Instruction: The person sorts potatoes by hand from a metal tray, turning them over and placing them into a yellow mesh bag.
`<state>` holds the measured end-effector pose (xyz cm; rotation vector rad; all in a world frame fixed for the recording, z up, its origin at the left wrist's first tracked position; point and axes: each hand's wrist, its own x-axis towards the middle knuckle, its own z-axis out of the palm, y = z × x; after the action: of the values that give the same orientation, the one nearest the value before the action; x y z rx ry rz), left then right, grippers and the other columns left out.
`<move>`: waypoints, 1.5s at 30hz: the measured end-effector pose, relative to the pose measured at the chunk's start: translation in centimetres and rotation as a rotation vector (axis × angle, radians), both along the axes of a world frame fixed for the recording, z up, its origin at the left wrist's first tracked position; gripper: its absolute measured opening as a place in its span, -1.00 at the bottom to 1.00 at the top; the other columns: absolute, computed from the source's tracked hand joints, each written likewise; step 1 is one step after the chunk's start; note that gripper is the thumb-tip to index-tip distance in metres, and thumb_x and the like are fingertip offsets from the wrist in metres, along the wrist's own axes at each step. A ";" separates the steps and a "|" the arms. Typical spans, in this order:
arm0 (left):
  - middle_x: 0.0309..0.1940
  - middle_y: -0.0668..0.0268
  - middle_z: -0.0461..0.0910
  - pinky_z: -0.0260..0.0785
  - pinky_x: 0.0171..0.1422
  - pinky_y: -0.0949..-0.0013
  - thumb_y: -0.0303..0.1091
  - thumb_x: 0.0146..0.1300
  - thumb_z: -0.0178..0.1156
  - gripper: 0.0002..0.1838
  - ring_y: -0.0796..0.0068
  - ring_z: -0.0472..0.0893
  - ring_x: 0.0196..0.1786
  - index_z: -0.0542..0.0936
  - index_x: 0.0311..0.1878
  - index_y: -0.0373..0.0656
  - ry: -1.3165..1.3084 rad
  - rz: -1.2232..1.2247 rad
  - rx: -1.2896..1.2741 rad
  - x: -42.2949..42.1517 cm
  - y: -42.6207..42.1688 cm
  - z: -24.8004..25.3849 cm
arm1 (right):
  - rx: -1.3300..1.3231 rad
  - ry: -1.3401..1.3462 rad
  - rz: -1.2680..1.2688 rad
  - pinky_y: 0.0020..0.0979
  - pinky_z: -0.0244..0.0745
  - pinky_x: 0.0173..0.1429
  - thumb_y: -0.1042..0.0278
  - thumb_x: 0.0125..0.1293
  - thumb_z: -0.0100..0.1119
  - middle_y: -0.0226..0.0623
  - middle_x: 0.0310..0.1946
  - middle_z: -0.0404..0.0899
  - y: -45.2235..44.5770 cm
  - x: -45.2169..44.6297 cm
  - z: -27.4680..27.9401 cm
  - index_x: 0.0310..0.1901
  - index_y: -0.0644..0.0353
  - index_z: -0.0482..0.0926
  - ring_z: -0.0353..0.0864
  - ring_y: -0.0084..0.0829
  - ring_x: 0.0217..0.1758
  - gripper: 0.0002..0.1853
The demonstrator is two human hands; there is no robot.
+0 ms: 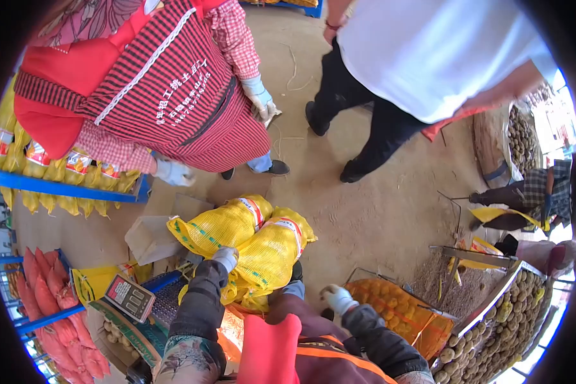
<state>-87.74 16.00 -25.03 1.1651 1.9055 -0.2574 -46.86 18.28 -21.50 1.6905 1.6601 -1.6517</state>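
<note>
Two filled yellow mesh bags [272, 253] with printed label bands lie side by side in front of me. My left hand [226, 257], in a pale glove, is closed on the near end of the bags; its fingertips are partly hidden against the netting. Off to the right, my gloved right hand [338, 299] hangs with its fingers apart and nothing in it. It is nearest to an orange mesh bag [381, 301] of potatoes, which stands at my right side.
A digital scale [129, 297] sits by a box at left. Blue racks hold yellow bags [57, 169] and red bags [51, 297]. A person in a striped apron [179, 83] and another in a white shirt [435, 51] stand ahead. A potato bin [493, 320] is at right.
</note>
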 end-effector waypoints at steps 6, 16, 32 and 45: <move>-0.23 0.09 0.61 0.38 0.08 0.16 -0.27 0.06 0.11 -0.79 0.04 0.55 -0.06 0.63 -0.24 -0.05 -0.054 0.067 0.056 4.5 3.3 2.1 | -0.114 -0.179 -0.370 -0.34 0.51 -0.14 0.24 0.26 -0.01 -0.12 -0.30 0.63 2.3 6.3 5.9 -0.13 0.25 0.56 0.64 -0.30 -0.25 -0.71; -0.23 0.08 0.55 0.29 0.09 0.10 -0.30 0.08 0.19 -0.81 0.06 0.47 -0.07 0.58 -0.25 -0.16 -0.127 -0.287 0.602 12.9 2.4 2.0 | -0.065 -0.209 -0.538 -0.22 0.39 0.12 0.04 0.26 -0.01 -0.08 -0.13 0.61 -8.5 10.0 9.5 -0.06 0.12 0.55 0.53 -0.08 0.04 -0.62; -0.30 0.02 0.60 0.37 0.04 0.11 -0.28 0.13 0.13 -0.77 0.03 0.56 -0.13 0.62 -0.23 -0.20 -0.274 -0.587 0.692 29.9 -10.7 15.9 | 0.167 -0.037 -1.027 -0.39 0.46 -0.03 0.17 0.31 0.03 -0.24 -0.24 0.66 -38.5 23.7 13.6 -0.04 0.23 0.54 0.62 -0.40 -0.18 -0.66; 0.22 -0.02 0.29 0.14 0.37 0.16 -0.26 0.13 0.21 -0.37 0.02 0.29 0.28 0.27 0.27 -0.19 -0.628 -0.947 0.818 56.8 -21.1 21.5 | 0.383 -0.370 -1.512 -0.40 0.51 -0.17 0.27 0.27 0.08 -0.25 -0.36 0.67 -63.4 33.2 10.6 -0.15 0.22 0.57 0.63 -0.39 -0.29 -0.77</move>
<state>-30.98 -5.08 -3.50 2.3093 0.7718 0.4070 -13.63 -45.14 -10.89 3.5673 0.3141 -1.1274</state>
